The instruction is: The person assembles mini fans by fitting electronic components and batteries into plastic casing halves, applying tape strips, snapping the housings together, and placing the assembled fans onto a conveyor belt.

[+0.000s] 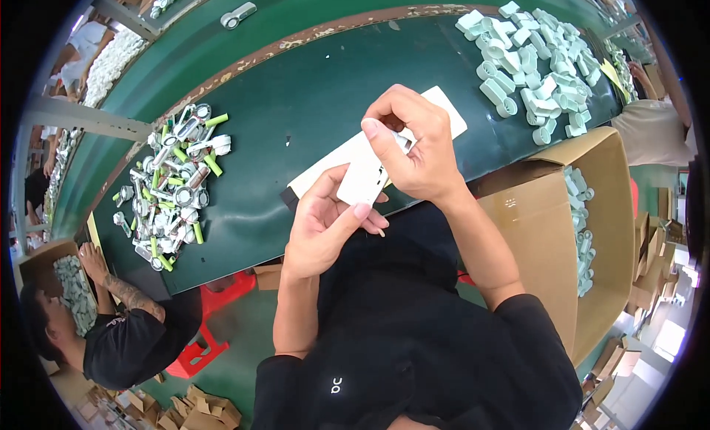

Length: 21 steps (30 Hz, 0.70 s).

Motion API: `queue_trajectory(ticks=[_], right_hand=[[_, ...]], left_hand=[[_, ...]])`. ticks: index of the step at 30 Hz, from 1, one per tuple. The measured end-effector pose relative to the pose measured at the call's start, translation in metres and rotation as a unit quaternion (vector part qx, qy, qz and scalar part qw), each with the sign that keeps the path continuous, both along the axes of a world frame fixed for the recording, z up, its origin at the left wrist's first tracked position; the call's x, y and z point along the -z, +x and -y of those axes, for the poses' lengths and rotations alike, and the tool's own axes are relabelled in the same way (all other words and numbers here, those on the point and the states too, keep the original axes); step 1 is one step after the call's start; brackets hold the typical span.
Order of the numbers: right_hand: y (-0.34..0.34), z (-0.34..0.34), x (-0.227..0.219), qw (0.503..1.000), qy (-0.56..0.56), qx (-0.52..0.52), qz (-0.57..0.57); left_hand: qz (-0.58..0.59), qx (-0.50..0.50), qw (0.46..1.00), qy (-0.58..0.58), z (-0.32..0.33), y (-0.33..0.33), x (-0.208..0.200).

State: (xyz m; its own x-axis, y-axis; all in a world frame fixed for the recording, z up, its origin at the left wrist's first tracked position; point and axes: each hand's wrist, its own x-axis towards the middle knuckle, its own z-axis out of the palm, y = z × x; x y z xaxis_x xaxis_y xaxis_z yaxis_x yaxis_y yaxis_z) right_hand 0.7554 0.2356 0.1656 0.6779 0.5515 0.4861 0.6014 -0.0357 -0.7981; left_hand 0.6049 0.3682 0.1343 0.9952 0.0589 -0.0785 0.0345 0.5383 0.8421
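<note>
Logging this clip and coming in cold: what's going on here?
A person at a green table holds a small white piece in the left hand. The right hand is at its upper end, though what its fingertips grip is unclear. A long white strip lies beyond the hands. White-and-grey parts with lime-green cylinders are heaped left, pale green parts right, near an open cardboard box.

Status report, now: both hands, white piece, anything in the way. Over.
Left hand gripping white piece. Right hand at its far end, grip partly hidden. Long white strip behind; pale green parts off right, clear of both hands.
</note>
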Motion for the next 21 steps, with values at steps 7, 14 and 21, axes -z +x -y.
queue_trajectory(ticks=[7,14,21], right_hand=[[-0.004,-0.011,0.008,0.99,0.099,-0.079,-0.067],[-0.002,-0.008,0.022,0.985,0.057,-0.059,-0.153],[-0.016,-0.008,0.004,0.989,0.027,0.008,-0.148]], left_hand=[[-0.021,0.002,1.0,0.007,0.004,0.001,0.0],[0.0,-0.077,0.992,0.104,0.014,0.001,0.0],[0.108,-0.218,0.9,0.363,0.016,0.003,0.008]])
